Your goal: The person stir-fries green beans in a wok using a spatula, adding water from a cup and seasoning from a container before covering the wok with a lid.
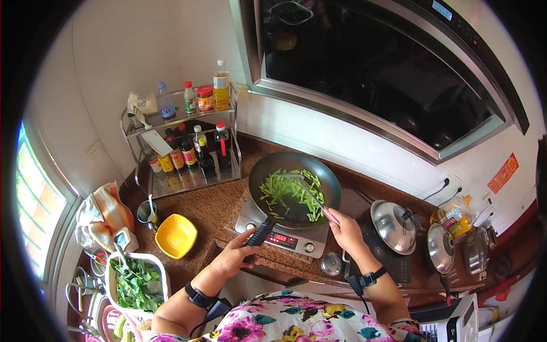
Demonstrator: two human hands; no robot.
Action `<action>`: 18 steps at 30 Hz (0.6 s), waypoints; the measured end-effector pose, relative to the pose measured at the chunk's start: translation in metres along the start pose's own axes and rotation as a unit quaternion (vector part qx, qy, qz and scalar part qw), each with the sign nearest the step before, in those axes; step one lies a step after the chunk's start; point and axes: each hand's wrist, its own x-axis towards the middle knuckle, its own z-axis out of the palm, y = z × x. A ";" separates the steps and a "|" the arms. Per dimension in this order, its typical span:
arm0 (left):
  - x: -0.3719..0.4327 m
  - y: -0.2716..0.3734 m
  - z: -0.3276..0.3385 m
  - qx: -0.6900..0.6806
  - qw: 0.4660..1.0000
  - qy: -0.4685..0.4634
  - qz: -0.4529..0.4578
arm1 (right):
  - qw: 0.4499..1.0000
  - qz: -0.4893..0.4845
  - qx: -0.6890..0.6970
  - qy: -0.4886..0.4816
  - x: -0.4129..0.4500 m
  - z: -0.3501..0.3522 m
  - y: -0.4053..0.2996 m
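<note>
My left hand (237,252) grips the black ribbed handle (260,236) of a dark wok (329,188). In my right hand (344,231) is a spatula (314,196) with a pinkish handle, its metal head among the vegetables. Cut green vegetable pieces (273,188), perhaps beans or stems, are spread over the wok's bottom, with a bare patch near the middle. Beneath the wok is a silver electric cooktop (314,246) with a lit red display and a knob.
A yellow square bowl (176,236) and a metal cup (147,215) stand left. Leafy greens (139,284) fill a white basket (166,273). Behind is a steel rack (188,184) with several bottles and a cleaver (156,142). Domed lid (393,226) lies right; a range hood (363,115) overhangs.
</note>
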 end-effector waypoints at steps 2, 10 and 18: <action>-0.004 0.000 0.002 0.047 0.998 0.028 0.020 | 1.000 0.013 -0.014 -0.003 0.024 0.011 0.000; -0.007 -0.010 0.010 0.059 0.994 0.059 0.066 | 0.990 0.055 -0.030 -0.125 0.011 -0.038 -0.012; -0.012 -0.009 0.015 0.056 0.992 0.081 0.081 | 0.962 0.030 -0.179 -0.202 -0.024 -0.199 -0.064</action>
